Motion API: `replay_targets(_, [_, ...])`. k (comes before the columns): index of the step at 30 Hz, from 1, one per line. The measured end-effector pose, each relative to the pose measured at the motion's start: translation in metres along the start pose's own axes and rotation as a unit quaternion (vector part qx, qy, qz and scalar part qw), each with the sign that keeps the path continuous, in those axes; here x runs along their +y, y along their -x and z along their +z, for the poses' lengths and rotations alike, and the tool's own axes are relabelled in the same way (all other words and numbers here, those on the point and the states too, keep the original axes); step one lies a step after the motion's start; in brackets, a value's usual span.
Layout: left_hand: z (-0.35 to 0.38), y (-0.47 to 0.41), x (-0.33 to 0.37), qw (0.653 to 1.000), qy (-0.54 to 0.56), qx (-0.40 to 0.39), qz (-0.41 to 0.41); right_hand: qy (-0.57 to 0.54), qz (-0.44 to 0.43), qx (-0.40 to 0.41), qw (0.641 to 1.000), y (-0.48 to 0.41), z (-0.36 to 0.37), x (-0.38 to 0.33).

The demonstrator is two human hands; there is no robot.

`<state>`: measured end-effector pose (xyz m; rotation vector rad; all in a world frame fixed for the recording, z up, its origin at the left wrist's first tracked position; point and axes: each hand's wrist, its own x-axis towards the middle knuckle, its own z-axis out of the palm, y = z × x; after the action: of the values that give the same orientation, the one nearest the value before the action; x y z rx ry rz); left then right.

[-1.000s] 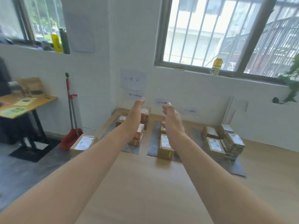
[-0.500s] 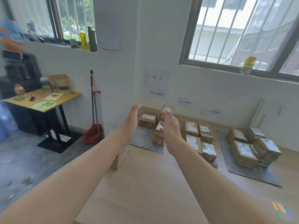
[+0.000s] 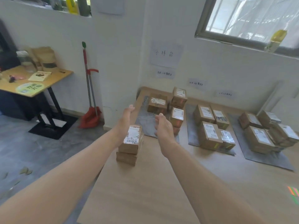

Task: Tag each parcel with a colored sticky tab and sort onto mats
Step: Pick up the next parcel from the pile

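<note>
Tabletop (image 3: 153, 191): we see light wood, its far edge against the white wall (image 3: 226, 70).
Left mat (image 3: 145, 122): grey, at the far left corner, partly bare, carrying brown parcels (image 3: 157, 104) on its far and right parts.
Middle mat (image 3: 191, 133): grey, just right of the left one, carrying more boxes.
Right mat (image 3: 265, 157): grey, toward the right edge, also loaded.
Two stacked parcels (image 3: 129, 146): we find these directly on the wood at the left edge, just nearer than the left mat, with the label facing up.
Sticky tabs (image 3: 293, 194): orange, pink and green strips at the right edge.
</note>
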<state>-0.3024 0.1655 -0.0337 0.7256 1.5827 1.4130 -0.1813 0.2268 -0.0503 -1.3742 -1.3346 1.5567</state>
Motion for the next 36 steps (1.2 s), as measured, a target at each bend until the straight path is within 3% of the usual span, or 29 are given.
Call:
replay_targets(12, [-0.034,-0.049,-0.050,0.996,0.008,0.038,-0.081,0.071,0.099,-0.034,0.992,-0.051,0.054,0.053])
replay_targets(21, [-0.046,-0.078,-0.100,0.990,0.017,0.020,-0.137,0.104,0.126,-0.082,0.983,-0.077,0.071,0.113])
replay_targets(29, [-0.044,-0.094,-0.097,0.987,0.017,0.016,-0.160,0.055,0.119,-0.029,0.991,-0.081,0.059,0.103])
replay_targets(36, [-0.001,-0.089,-0.074,0.992,0.020,0.028,-0.124,0.024,0.085,0.030,0.996,-0.074,0.020,0.079])
